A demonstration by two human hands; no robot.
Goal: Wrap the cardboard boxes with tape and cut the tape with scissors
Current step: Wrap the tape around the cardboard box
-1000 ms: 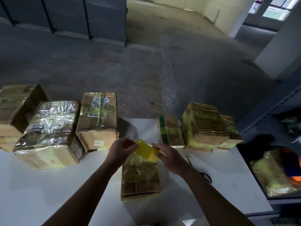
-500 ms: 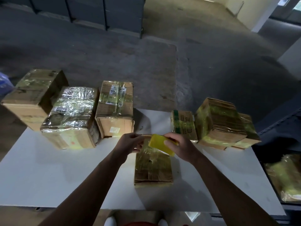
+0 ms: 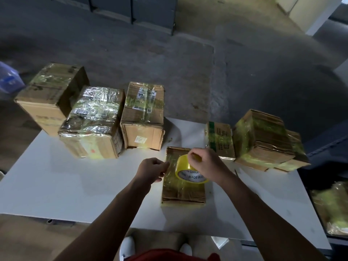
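Note:
A small cardboard box (image 3: 183, 191), partly covered in yellowish tape, lies on the white table (image 3: 75, 185) in front of me. Above its top my right hand (image 3: 207, 164) grips a yellow tape roll (image 3: 185, 168) with a white printed core. My left hand (image 3: 153, 169) is just left of the roll, its fingers curled and pinching the free end of the tape pulled from the roll. The scissors are hidden behind my right forearm.
Three bigger taped boxes (image 3: 94, 123) stand at the table's back left. Several smaller taped boxes (image 3: 263, 138) sit at the back right. A dark shelf with wrapped parcels (image 3: 331, 210) is on the right. Concrete floor lies beyond.
My head has tilted down, so the table sits lower in view. The roll has turned so its printed core faces me, and both hands have dropped closer to the box top.

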